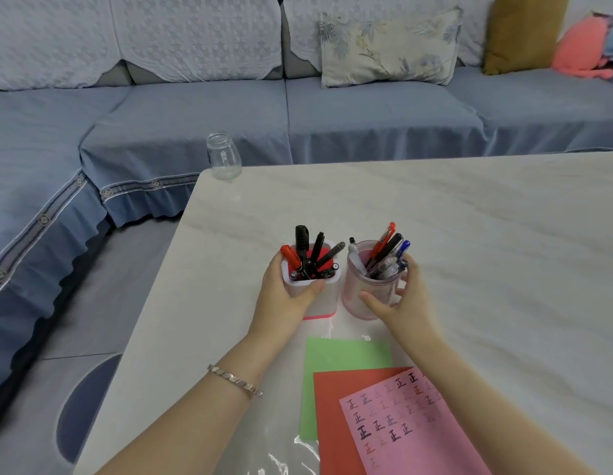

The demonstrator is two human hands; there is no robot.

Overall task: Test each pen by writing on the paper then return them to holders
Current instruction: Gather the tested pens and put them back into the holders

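While the left hand (284, 298) gripped the white pen holder (327, 298) and the right hand (406, 303) the translucent pink cup (358, 287), the pink paper (411, 426) lay behind them, nearer the right.

Pale marble table (469, 214), two pen holders (320, 296) (365, 296), glass jar (223, 157) at corner, clear plastic sheet (284, 454) under coloured papers (346, 354).
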